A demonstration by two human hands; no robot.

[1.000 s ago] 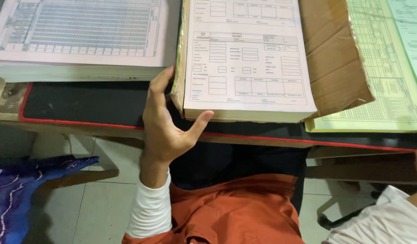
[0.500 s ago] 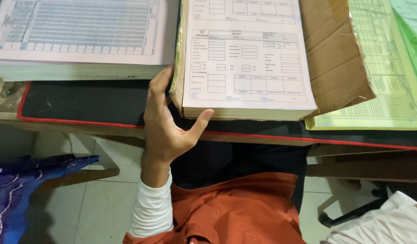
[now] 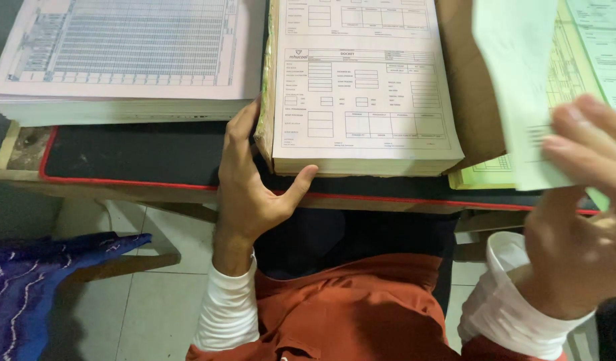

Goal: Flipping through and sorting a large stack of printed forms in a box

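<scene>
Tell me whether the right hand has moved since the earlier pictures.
Yes. The right hand has risen into view, holding a pale green sheet over the cardboard.

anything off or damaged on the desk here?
Minor. The cardboard sheet under the white form stack is creased, with a ragged, worn left edge. That stack overhangs the black mat, propped at its corner by the left hand. The right hand holds a pale green sheet, blurred. Nothing spilled.

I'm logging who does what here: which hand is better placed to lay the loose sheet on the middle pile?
Probably the right hand: it holds the pale green sheet in the air beside the middle pile. The left hand is clamped on that pile's near left corner, steadying it.
</scene>
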